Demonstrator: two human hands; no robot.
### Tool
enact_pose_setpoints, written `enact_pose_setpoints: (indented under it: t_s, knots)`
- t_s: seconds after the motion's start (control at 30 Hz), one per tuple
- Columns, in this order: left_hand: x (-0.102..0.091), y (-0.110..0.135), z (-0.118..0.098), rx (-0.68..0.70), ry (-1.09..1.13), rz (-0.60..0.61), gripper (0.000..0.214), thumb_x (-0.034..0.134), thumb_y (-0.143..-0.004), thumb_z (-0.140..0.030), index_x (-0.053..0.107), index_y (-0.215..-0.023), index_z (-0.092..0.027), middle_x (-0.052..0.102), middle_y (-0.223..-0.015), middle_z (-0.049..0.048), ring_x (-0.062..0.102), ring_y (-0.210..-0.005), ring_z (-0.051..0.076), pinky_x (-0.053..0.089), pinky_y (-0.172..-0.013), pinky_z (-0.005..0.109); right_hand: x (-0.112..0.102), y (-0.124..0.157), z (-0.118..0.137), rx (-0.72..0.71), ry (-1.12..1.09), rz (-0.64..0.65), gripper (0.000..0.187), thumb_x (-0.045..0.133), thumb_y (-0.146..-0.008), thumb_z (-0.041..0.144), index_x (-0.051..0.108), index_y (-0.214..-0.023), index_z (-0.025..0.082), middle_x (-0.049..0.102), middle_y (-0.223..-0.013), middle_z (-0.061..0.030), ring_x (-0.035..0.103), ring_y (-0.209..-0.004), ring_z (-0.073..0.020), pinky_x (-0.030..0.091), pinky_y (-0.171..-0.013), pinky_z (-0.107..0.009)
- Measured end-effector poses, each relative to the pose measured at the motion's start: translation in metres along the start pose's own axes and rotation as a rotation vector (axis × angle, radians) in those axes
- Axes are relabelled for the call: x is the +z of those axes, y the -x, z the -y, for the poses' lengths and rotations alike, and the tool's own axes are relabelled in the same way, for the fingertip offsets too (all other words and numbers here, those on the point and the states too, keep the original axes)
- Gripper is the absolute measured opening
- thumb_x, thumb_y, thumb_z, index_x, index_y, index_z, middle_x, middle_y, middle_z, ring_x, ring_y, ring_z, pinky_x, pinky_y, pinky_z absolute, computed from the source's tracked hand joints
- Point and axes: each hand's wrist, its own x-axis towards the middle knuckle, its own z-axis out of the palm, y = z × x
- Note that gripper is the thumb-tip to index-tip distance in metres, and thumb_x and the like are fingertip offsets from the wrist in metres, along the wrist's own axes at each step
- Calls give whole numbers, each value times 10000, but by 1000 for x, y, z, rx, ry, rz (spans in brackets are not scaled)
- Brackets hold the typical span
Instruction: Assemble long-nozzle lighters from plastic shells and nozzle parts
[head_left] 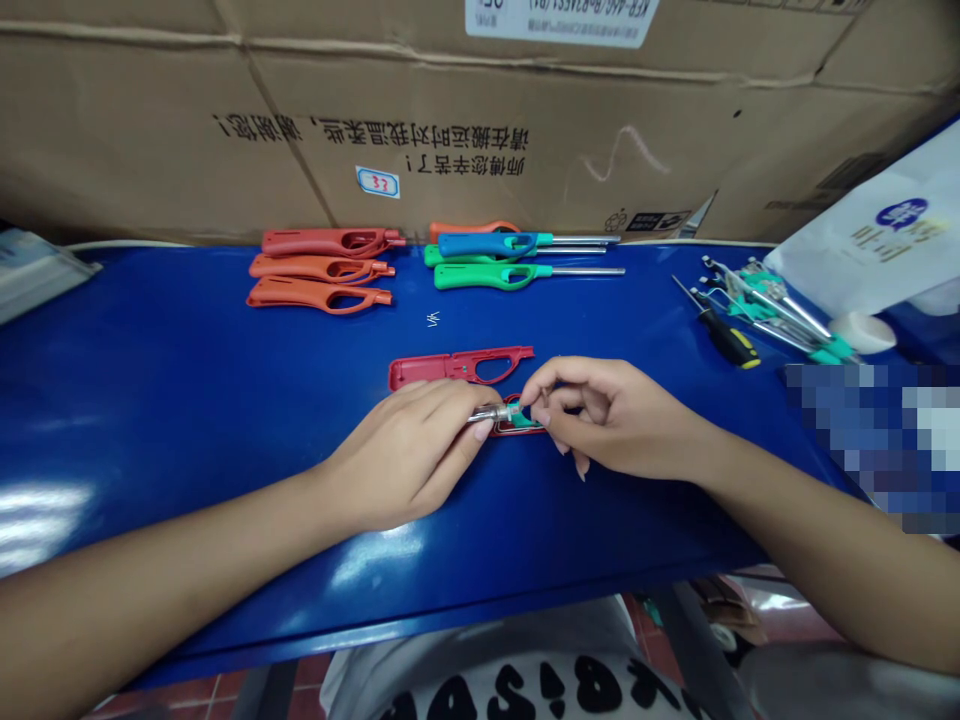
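Below the middle of the blue table, my left hand (412, 450) is closed around a small silvery, clear-ended cylinder (489, 412) that looks like a lighter's gas tank. Its end points right, toward my right hand (611, 415). The thumb and index finger there are pinched together at the tank's tip; whatever lies between them is too small to make out. Under the fingers is a red lighter shell half (517, 430) with a teal trigger (527, 412) and thin wire inside, partly hidden. Just behind lies another red shell half (427, 371), inner side up.
Red and orange lighter handles (319, 268) lie at back left, beside assembled lighters (491, 275) with metal rods. At right are a black-yellow screwdriver (727, 335), a pile of rods with teal parts (780, 305) and a white bag (877, 235). A cardboard box (300, 90) stands behind.
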Motion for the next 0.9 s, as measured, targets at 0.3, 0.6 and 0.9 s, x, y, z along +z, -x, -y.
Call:
enact_pose_setpoints:
  t_s: [0.3, 0.6, 0.9]
  knots:
    - [1, 1, 0, -29, 44, -41, 193, 460, -1048, -220, 563, -1192, -143, 694, -1113, 72, 659, -989, 189, 508, -893, 302, 2, -2, 3, -23, 21, -15, 169, 589, -965, 306, 662, -1028, 167, 571, -544, 59, 538, -447, -78, 536, -412, -174]
    - [0, 1, 0, 8, 57, -82, 191, 480, -1035, -196, 547, -1209, -155, 694, -1146, 70, 659, -1015, 184, 507, -912, 293, 1, 0, 2, -90, 116, -40, 198, 603, -970, 324, 699, -919, 158, 541, -617, 55, 508, -424, -56, 452, -372, -170]
    - [0, 1, 1, -11, 86, -34, 208, 452, -1041, -208, 544, -1219, -153, 678, -1131, 82, 650, -1004, 197, 524, -900, 317, 1, 0, 5, -172, 227, -50, 208, 620, -965, 330, 733, -894, 171, 583, -702, 15, 509, -541, -70, 410, -472, -200]
